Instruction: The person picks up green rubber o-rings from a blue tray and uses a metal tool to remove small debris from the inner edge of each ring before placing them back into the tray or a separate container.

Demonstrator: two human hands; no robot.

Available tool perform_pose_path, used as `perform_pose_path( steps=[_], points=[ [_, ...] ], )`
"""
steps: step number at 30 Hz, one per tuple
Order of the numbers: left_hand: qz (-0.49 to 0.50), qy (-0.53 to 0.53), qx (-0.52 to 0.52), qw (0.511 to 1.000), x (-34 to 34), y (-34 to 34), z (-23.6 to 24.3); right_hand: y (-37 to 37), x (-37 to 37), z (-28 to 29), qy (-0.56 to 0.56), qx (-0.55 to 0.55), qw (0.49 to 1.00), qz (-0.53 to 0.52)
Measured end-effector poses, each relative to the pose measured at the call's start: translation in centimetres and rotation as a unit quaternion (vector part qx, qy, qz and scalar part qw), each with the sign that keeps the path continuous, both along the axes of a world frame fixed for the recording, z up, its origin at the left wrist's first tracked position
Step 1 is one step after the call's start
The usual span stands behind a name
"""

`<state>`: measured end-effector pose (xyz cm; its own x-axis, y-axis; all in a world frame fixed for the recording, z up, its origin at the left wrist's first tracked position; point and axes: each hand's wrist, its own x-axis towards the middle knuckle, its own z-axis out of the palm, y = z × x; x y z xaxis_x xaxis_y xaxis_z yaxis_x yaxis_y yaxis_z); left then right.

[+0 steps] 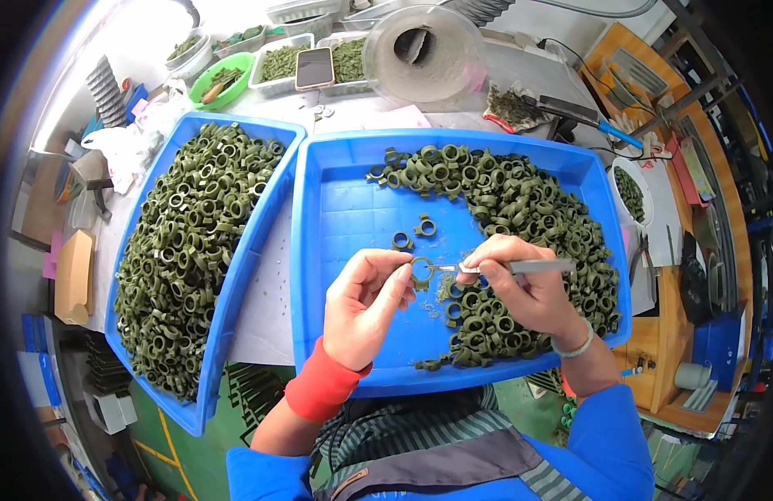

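Near the middle of the right blue tray (336, 192), my left hand (366, 305) pinches an olive-green plastic ring part (422, 280) between thumb and fingers. My right hand (524, 292) grips a slim metal craft knife (541, 265), whose blade reaches leftward to the ring's inner edge. Two loose rings (426, 227) lie just above my hands. A large heap of similar parts (537, 196) fills the back and right of this tray, with small shavings beside my hands. A red band is round my left wrist.
At left stands another blue tray (268, 238) piled with rings (182, 267). Along the back are tubs (278, 67), a green bowl (224, 77), a phone (314, 68), a funnel-like fitting (424, 58) and a blue-handled tool (620, 134). A white bowl of parts (629, 190) sits right.
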<state>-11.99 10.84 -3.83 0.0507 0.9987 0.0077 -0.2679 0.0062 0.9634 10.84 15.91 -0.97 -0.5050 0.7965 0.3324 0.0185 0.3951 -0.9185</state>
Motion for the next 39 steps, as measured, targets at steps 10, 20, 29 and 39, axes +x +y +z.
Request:
perform_pose_path(
  steps=[10,20,29,39],
  points=[
    [0.043,-0.010,-0.018,0.999,0.1,0.2,0.0,-1.3,-2.1,0.2,-0.125,0.342,0.932,-0.003],
    [-0.015,0.001,-0.027,1.000,-0.2,0.3,0.3,-0.8,-1.7,-0.6,0.110,-0.077,0.986,-0.104],
    [-0.040,0.005,-0.067,0.997,-0.4,0.3,0.2,0.0,0.0,0.5,0.096,-0.127,0.986,-0.059],
    [-0.094,0.023,-0.088,0.991,-0.3,0.1,0.8,-0.2,-0.6,-0.3,0.053,-0.128,0.990,0.014]
  ],
)
